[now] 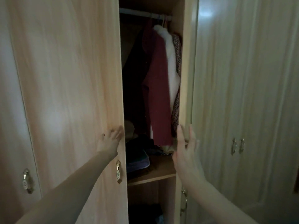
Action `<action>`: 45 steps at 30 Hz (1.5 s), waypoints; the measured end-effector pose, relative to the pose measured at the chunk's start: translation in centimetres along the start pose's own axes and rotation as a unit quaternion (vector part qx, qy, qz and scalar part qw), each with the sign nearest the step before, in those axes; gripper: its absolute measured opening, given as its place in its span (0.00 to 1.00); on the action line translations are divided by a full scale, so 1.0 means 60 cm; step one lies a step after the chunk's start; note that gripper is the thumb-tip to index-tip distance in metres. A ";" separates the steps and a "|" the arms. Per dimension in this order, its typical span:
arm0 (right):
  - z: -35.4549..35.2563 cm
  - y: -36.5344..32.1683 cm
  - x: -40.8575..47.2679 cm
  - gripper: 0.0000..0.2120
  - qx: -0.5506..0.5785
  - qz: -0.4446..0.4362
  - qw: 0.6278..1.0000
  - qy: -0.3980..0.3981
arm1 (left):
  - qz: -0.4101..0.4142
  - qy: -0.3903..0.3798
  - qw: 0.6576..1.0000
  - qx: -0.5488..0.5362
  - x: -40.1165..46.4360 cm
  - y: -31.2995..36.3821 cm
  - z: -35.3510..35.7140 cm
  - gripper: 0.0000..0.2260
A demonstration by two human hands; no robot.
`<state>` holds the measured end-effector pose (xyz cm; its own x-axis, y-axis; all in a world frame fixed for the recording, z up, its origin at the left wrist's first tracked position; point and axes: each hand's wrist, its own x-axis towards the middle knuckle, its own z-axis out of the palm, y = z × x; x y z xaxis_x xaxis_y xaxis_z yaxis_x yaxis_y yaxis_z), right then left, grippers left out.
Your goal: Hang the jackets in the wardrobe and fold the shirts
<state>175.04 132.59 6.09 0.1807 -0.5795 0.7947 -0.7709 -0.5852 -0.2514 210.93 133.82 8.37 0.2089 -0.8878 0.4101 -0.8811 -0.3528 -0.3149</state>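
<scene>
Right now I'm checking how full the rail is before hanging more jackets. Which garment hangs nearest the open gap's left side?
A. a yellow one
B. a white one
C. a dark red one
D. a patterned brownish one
C: on the rail, the dark red garment hangs left of the white garment, with the patterned garment farthest right against the wardrobe's side.

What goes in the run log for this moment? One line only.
left hand flat on left door | right hand on right door edge | red jacket on rail | doors part open
</scene>
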 end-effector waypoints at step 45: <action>0.369 -0.200 0.189 0.35 0.059 -0.092 0.969 -0.223 | -0.056 -0.065 0.996 0.018 0.083 -0.049 0.066 0.46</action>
<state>199.88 120.52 5.88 0.5744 -0.6314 0.5209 -0.6300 -0.7473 -0.2112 216.24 129.25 7.93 0.3608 -0.8717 0.3317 -0.8335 -0.4609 -0.3046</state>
